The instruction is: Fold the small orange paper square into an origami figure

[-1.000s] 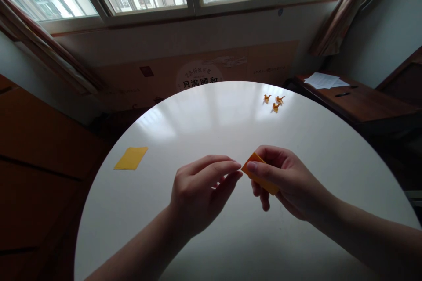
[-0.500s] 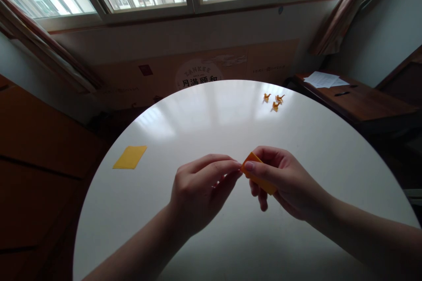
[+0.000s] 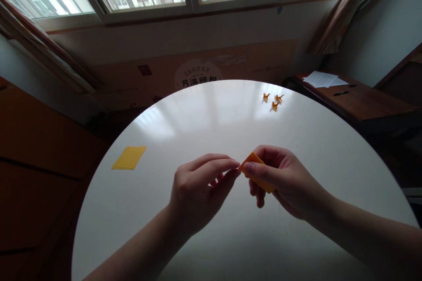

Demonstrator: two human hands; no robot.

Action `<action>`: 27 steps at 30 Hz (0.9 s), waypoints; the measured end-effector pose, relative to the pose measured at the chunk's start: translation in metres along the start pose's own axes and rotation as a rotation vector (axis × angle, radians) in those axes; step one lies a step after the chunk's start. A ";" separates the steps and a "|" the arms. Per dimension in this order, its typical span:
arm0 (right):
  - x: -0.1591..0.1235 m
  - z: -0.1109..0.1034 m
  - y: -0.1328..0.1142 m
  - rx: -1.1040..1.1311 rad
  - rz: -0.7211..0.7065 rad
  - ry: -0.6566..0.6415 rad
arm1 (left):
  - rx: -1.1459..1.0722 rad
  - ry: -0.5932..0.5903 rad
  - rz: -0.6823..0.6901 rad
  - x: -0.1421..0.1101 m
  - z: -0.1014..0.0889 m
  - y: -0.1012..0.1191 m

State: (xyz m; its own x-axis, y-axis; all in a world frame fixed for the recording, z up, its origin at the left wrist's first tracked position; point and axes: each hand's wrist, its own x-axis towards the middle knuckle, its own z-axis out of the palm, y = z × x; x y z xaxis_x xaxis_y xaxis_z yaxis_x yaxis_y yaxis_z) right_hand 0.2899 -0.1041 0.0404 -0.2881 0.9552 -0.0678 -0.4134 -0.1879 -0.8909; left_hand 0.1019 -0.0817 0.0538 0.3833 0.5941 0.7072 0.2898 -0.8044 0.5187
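A folded piece of orange-yellow origami paper (image 3: pixel 263 181) is held above the table. My right hand (image 3: pixel 286 180) grips it, thumb on top and fingers behind. With thumb and fingertips pinched together, my left hand (image 3: pixel 202 189) holds the paper's left corner; the fingertips hide that tip. Off to the left, a yellow square sheet of paper (image 3: pixel 129 158) lies flat on the white table. Three small folded paper birds (image 3: pixel 274 105) stand grouped near the table's far edge.
The round white table (image 3: pixel 204 127) fills the middle. Behind its right side stands a wooden desk (image 3: pixel 379 101) bearing white papers (image 3: pixel 321 79) and a dark pen. A printed cardboard panel (image 3: pixel 118 74) leans below the window.
Both hands stay nearly in place around the folded paper. My left fingers have shifted very slightly at its corner, and the right hand's lower fingers have curled a little.
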 end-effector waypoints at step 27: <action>0.006 -0.006 0.005 -0.128 -0.110 0.040 | -0.427 -0.135 -0.735 0.005 0.005 0.010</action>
State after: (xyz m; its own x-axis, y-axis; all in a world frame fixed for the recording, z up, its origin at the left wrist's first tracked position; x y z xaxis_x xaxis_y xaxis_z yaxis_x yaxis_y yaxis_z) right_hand 0.2913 -0.0981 0.0326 -0.2114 0.9772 0.0182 -0.3264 -0.0530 -0.9437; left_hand 0.1113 -0.0873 0.0601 0.3365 0.9389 0.0719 0.1606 -0.1324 0.9781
